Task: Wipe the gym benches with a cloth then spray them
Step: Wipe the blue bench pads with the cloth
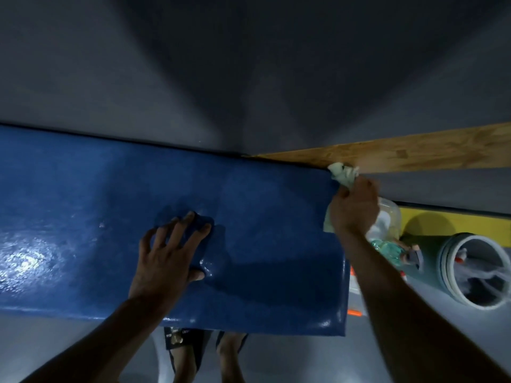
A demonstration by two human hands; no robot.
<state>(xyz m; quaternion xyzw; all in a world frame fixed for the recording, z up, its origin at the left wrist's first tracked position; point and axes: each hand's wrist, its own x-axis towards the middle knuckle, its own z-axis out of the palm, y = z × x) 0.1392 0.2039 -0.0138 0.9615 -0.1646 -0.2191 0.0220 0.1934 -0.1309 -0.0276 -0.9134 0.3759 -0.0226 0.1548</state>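
blue padded bench [110, 217] lies under both hands: left hand [168, 255] flat, fingers spread wide; right hand [354, 208] grips the cloth [343, 174] at its far corner. wiping step, i judge; spraying comes next.

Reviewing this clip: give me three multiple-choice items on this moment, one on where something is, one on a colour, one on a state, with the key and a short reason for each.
1. Where is the pale green crumpled cloth?
A. At the far right corner of the pad
B. Under the left hand
C. On the floor

2. What colour is the padded vinyl bench top?
A. Yellow
B. Blue
C. Grey

3. What is the left hand doing?
A. Holding a spray bottle
B. Raised off the bench
C. Pressing flat, fingers spread, on the pad

Key: 1 A, the right hand has the cloth in its grip at that corner, by the wooden plank. 2 B, the glossy pad is blue. 3 C, the palm lies open on the pad and holds nothing.
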